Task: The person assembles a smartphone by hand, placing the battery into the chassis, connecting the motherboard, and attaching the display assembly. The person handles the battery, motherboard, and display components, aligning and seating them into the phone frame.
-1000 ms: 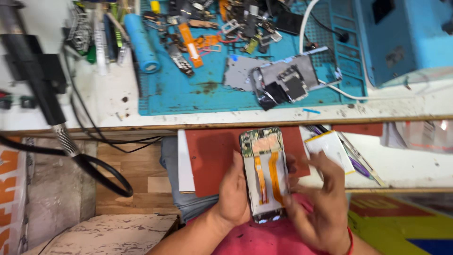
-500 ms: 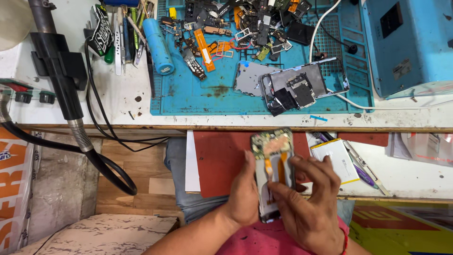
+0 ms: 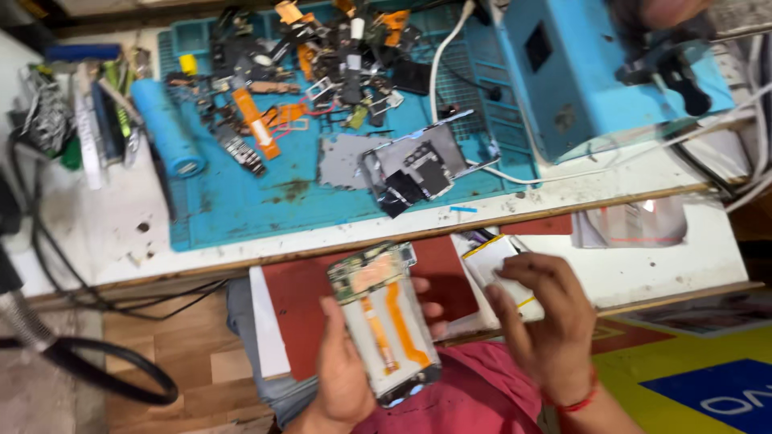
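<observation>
My left hand (image 3: 344,374) grips an opened phone (image 3: 388,321) from its left side. The phone's back is off, showing a green circuit board at the top and orange ribbon cables down the middle. It is held over my lap, in front of a red board (image 3: 301,301). My right hand (image 3: 548,325) is off the phone, to its right. Its fingers curl over a flat white battery pack (image 3: 489,259) with a yellow edge, which lies on the pull-out shelf.
On the bench above lies a blue work mat (image 3: 241,189) strewn with phone parts, a dismantled phone frame (image 3: 418,165) and a blue cylinder (image 3: 165,128). A blue box device (image 3: 579,72) with white cables stands at the right. Black cables (image 3: 88,378) hang at the left.
My right hand has left the phone and moved right onto the white battery pack. My left hand keeps the phone, now tilted. The view has shifted right.
</observation>
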